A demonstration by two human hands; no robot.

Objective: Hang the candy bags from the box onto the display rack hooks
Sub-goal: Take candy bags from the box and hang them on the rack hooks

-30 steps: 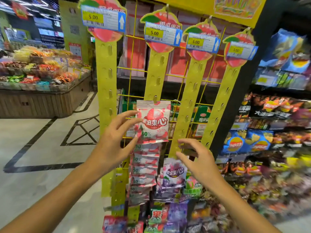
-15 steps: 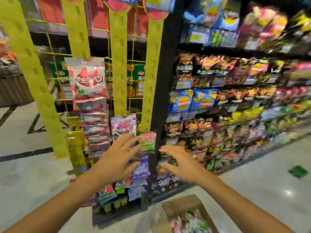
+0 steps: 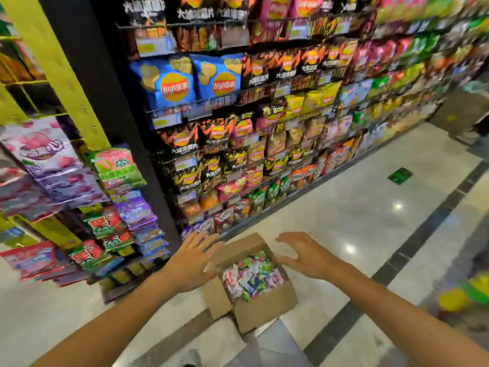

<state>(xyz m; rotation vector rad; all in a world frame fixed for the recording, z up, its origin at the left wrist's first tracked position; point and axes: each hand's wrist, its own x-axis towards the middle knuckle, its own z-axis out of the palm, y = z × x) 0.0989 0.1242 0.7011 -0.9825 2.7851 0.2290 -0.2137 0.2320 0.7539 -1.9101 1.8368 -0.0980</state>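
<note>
An open cardboard box (image 3: 267,309) stands on the floor below me, filled with several small candy bags (image 3: 252,276) in pink, green and white. My left hand (image 3: 191,263) hovers over the box's left flap with fingers spread and holds nothing. My right hand (image 3: 304,256) hovers over the box's right side, fingers loosely curved, also empty. The display rack (image 3: 55,67) with yellow hanging strips is at the left, carrying purple candy bags (image 3: 45,152), green ones (image 3: 116,165) and red ones lower down.
A long shelf wall of chip bags (image 3: 264,115) runs from the black post (image 3: 105,88) toward the far right. Shiny tiled floor (image 3: 370,207) with dark stripes spreads right of the box. A green floor sticker (image 3: 399,176) lies farther off.
My view has swung right and down from the rack to the box on the floor. Both hands have dropped from the hanging bags to just above the box, still empty.
</note>
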